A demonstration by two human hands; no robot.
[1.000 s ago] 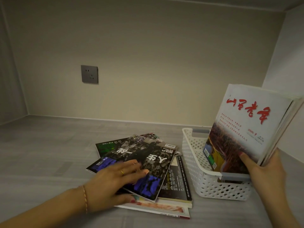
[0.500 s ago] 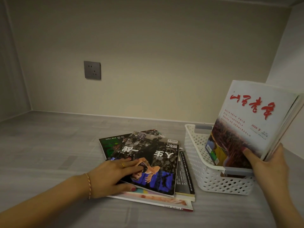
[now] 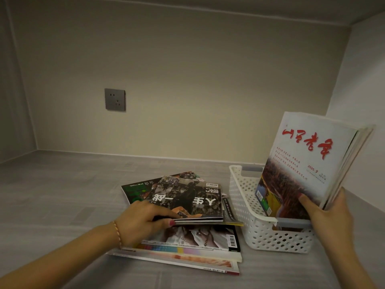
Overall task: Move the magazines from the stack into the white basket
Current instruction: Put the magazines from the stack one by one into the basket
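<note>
While the right hand (image 3: 327, 213) grips upright magazines (image 3: 308, 161) in the white basket (image 3: 245, 207), the left hand (image 3: 143, 222) pinches the stack's (image 3: 187, 243) top magazine (image 3: 187, 197) (thin, floppy, probably slippery); hold near its spine.

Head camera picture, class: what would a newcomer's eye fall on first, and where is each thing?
First, the white magazine with red lettering, held upright by the right hand, its lower end inside the white basket at right. Next, the fanned stack of magazines on the grey surface left of the basket, where the left hand lifts the dark top magazine by its near edge.
</note>
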